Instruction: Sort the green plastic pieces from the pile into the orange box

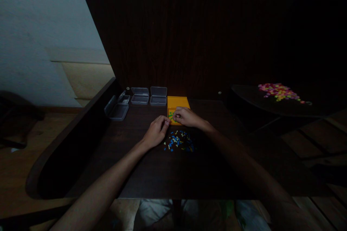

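Opened rectangular yellow plastic box (177,101), toward rear of the dark-brown wooden table (108,162), approx. centre; small green pieces (170,114) lie inside. L hand (155,132): fingers bent, tips at the box's front-left corner; grasp, if any, cannot be told. R hand (187,116): fingers curled over the interior, tips drawn together; whether they pinch a piece cannot be told. Small blue and pale-yellow bits (176,140), prob. plastic, lie scattered just in front of the box.

Poss. faults (judged): (a) heel of L hand or R wrist, if lowered, could drag bits about, esp. the nearest; (b) a nudge from L fingers could shift the box and jostle its contents; (c) tiny size + dim light could let a piece slip unnoticed.

Hidden/unclear: much of box interior, behind R hand; fingertips, in part; bits at the scatter's dark R edge, exact no. uncountable; L forearm (108,184) and R forearm (252,166), cut off by bottom edge.
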Motion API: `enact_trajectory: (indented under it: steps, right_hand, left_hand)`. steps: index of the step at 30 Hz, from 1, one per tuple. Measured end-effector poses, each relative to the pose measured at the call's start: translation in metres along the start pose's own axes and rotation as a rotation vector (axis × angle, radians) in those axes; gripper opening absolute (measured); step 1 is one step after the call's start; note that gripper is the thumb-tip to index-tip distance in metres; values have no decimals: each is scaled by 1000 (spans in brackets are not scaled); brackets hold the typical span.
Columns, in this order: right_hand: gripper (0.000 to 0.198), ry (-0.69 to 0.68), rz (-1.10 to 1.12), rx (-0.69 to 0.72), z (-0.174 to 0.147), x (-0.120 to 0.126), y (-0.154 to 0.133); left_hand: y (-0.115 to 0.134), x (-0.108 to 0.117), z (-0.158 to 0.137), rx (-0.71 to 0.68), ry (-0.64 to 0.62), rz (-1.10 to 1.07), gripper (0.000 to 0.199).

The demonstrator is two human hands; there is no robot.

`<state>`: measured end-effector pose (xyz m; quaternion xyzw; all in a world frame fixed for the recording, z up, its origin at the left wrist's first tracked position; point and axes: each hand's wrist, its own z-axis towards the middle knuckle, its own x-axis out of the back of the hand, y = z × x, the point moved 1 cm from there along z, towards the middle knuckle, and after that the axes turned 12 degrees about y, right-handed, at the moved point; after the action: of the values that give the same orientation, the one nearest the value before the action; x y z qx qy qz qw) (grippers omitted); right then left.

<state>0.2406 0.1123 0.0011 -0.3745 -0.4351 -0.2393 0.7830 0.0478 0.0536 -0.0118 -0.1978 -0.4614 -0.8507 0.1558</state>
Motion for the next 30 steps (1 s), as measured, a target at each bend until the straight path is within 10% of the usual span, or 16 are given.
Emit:
enact_trajectory:
  steps: [10, 30]
  right_hand:
    - [20, 39, -49, 37, -11, 18, -2]
    - [15, 25, 154, -101, -153, 37, -23]
  left_hand:
    - [5, 1, -3, -42, -41, 24, 15]
    - [36, -19, -27, -345, -487, 115, 19]
